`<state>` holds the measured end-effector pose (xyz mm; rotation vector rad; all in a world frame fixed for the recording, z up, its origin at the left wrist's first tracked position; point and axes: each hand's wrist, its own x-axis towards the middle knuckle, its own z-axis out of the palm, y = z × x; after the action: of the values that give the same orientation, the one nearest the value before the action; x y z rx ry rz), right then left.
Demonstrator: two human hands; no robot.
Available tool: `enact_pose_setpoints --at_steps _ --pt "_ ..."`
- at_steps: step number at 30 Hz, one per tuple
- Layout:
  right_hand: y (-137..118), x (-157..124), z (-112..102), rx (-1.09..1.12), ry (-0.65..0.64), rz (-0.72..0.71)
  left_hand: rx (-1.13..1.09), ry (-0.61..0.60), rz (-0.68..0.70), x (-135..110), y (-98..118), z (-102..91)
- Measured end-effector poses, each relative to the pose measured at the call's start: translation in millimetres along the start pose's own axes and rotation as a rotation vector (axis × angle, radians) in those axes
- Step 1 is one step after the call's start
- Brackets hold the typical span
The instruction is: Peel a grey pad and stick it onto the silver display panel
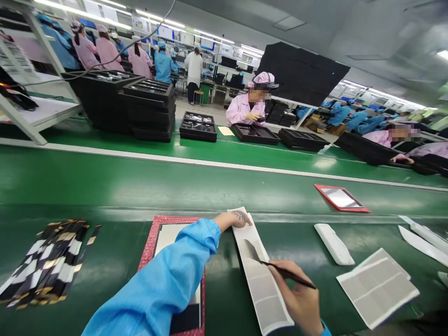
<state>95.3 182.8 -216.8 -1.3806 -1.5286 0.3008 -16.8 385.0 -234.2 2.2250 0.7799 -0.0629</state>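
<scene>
My left hand [235, 219], in a blue sleeve, reaches across and presses down on the far end of a long white backing strip [261, 284] lying on the green bench; its fingers are curled and mostly hidden. My right hand [301, 298] grips black tweezers [285, 273] whose tips touch a dark film piece [252, 249] on the strip. Under my left arm lies a red-framed tray [154, 242] with a pale sheet in it.
A fan of black, white and gold strips [47, 263] lies at left. A white bar [333, 243], grey sheets [378, 287] and a red-framed panel [341, 198] lie at right. Black tray stacks [147, 109] and seated workers in pink sit beyond the belt.
</scene>
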Motion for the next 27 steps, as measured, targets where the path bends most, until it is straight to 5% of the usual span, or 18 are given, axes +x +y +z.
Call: enact_pose_setpoints --at_steps 4,7,10,14,18,27 --pt "-19.1 -8.6 -6.7 -0.03 0.096 0.272 -0.129 0.117 0.039 -40.3 -0.9 -19.3" --pt "-29.4 -21.4 7.5 0.033 0.104 0.391 -0.216 0.282 0.02 -105.0 -12.1 -16.8" --pt "-36.9 -37.9 32.4 0.077 0.107 0.407 -0.32 0.436 -0.097 -184.5 -28.9 16.9" --pt "-44.2 -55.2 69.1 0.157 0.084 0.38 -0.916 0.557 -0.341 -261.7 -44.0 91.1" --pt "-54.7 -65.8 98.3 0.303 0.046 0.413 -1.19 0.648 -0.43 -287.5 -44.2 130.3" --pt "-92.8 -81.6 122.2 0.424 0.001 0.232 -1.227 0.723 -0.442 -302.0 -46.2 127.1"
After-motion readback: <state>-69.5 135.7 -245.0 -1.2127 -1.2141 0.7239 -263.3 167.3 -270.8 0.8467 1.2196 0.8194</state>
